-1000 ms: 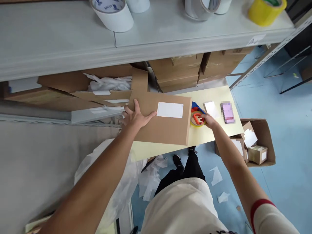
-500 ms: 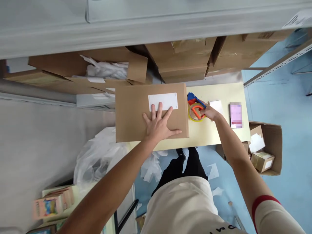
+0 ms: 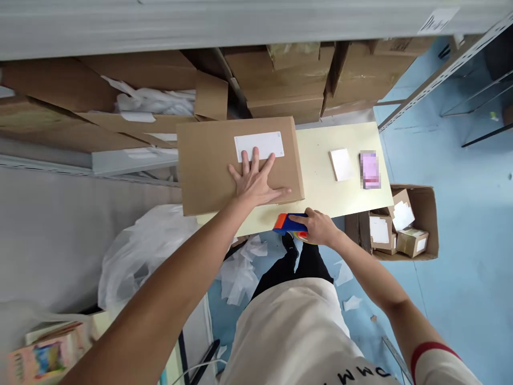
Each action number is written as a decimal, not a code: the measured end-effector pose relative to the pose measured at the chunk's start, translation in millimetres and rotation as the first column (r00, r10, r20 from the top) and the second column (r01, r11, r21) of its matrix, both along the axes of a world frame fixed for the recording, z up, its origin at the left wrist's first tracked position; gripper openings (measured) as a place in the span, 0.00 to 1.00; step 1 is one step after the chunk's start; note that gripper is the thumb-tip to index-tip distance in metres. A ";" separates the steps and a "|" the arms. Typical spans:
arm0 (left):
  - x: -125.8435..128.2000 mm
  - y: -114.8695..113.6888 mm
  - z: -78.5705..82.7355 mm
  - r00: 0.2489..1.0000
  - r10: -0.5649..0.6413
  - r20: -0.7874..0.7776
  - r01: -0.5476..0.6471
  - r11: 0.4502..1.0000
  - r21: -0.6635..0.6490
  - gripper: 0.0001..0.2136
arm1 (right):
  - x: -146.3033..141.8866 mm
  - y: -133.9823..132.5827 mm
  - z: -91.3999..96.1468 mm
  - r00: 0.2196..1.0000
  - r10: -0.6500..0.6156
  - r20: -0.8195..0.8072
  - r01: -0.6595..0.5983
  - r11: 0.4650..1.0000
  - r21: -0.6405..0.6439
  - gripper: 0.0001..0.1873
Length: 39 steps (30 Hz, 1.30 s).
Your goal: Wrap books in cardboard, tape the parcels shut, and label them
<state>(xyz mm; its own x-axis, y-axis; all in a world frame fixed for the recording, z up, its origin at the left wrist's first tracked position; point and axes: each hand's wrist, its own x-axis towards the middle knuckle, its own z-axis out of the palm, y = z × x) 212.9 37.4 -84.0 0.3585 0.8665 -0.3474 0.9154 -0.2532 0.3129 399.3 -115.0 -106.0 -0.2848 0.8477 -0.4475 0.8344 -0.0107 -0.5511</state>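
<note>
A closed cardboard box [image 3: 208,160] lies on the pale yellow table [image 3: 316,155], with a white label [image 3: 264,143] on its top. My left hand [image 3: 254,182] rests flat on the box with fingers spread, the fingertips over the label's lower edge. My right hand [image 3: 320,227] grips a blue and orange tape dispenser [image 3: 294,222] at the table's near edge, just below the box's right front corner. Part of the yellow tape roll shows under that hand; the rest is hidden.
On the table's right part are a stack of white paper [image 3: 341,164] and a pixelated pink phone-like object [image 3: 370,170]. An open carton [image 3: 430,224] with small boxes stands on the floor at right. Shelved cartons [image 3: 284,80] line the back; clear plastic [image 3: 140,246] lies left.
My right hand has brought the tape dispenser from the box's right side toward me and left, turning it. My left hand stays spread on the box. The view has shifted slightly.
</note>
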 end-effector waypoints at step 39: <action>-30.8 -74.3 117.8 -0.104 0.657 0.747 -0.153 0.731 -0.665 0.30 | -30.6 11.2 96.9 0.765 -0.064 -0.641 0.530 0.628 0.570 0.40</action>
